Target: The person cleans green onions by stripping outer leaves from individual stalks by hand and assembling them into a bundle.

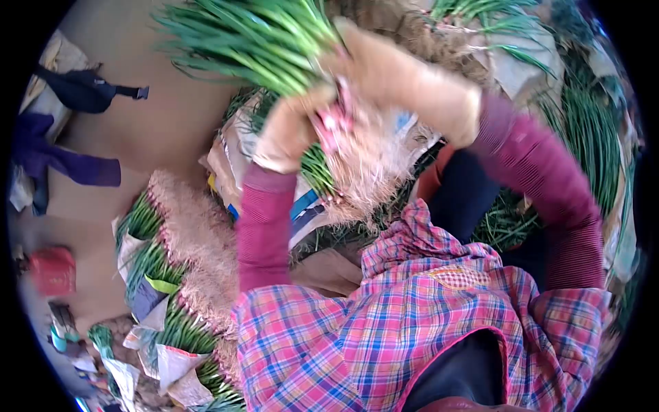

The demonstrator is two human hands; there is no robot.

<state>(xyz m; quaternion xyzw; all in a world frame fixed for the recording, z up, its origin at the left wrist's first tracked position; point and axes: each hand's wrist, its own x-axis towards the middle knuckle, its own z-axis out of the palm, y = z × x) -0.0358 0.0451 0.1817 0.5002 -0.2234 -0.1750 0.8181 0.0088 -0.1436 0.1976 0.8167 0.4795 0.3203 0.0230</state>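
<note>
A big bunch of spring onions (250, 44) is held up in front of me, its green leaves pointing to the upper left. Pinkish bulbs (336, 123) and pale, stringy roots (374, 161) hang below my hands. My left hand (292, 123), in a tan glove, is closed around the near side of the bunch by the bulbs. From the other side my right hand (398, 75), gloved alike and blurred by motion, grips the bunch at the stems. Beneath the roots, a smaller bunch of spring onions (317, 170) lies on a pale sack (237, 147).
A long row of bundled spring onions (195, 247), roots facing me, lies on the left. More onion greens (590, 137) are heaped at the right, and others (498, 27) at the top. A purple garment (62, 151), a dark waist bag (82, 89) and a red object (53, 271) lie far left.
</note>
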